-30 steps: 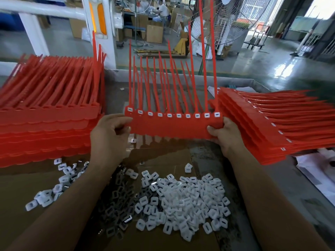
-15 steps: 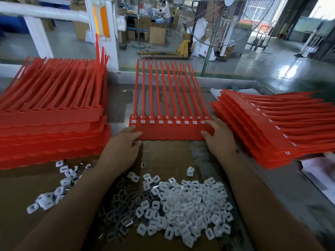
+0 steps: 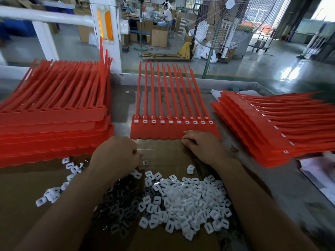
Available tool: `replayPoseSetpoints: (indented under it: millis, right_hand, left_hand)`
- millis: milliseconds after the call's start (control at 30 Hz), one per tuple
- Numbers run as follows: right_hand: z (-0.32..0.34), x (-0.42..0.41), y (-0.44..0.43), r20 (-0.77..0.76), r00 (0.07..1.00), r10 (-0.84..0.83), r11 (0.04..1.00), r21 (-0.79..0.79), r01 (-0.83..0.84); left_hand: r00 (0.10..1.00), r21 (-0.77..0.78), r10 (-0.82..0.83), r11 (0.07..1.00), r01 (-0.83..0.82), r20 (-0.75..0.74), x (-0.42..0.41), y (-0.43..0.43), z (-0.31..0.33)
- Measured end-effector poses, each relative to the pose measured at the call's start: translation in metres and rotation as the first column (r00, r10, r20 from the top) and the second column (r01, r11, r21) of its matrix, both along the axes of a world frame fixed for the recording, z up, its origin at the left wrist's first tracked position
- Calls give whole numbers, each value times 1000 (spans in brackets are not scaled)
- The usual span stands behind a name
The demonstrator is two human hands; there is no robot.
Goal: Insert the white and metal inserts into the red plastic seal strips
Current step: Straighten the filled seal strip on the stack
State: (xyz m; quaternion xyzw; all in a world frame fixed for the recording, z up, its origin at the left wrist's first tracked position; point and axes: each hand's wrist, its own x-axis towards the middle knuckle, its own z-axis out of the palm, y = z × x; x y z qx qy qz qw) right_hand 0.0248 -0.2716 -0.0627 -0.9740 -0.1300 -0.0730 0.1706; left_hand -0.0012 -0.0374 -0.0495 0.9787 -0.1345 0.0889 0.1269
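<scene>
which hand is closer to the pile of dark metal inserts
Left. The left hand sits at the far edge of the metal inserts; the right hand lies farther right, touching the middle red strip.

Red plastic strips (image 3: 174,130) smooth; white inserts (image 3: 190,201) glossy; cardboard (image 3: 163,156) matt.

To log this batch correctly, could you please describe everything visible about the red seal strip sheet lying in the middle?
The middle sheet looks like glossy red plastic: ten strips joined side by side, with a scalloped near edge. A row of white inserts sits in its sockets, one per strip. The thin tails point away from the person. It lies flat on the table, and the right hand touches its near right corner.
</scene>
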Motion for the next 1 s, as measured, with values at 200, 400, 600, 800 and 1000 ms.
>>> replayPoseSetpoints:
  millis: [200, 400, 600, 800, 1000]
  right_hand:
    - [-2, 0, 1, 23, 1000, 7, 1000, -18, -7]
    - [9, 0, 13, 70, 996, 52, 998, 36, -54]
    - [7, -7, 17, -10, 995, 97, 995, -32, -97]
    - [1, -21, 3, 36, 999, 10, 995, 98, -13]
    - [-3, -22, -3, 74, 997, -20, 988, 153, 9]
  left_hand:
    - [999, -105, 45, 993, -46, -14, -3, 3, 2]
    - [979, -628, 122, 752, -198, -162, 4, 5, -2]
    - [854, -762, -254, -386, -521, -455, 13, 18, 14]
    - [888, -677, -353, -579, -454, -294, 15, 31, 21]
    - [918, -658, -265, -640, -397, -295, 31, 39, 26]
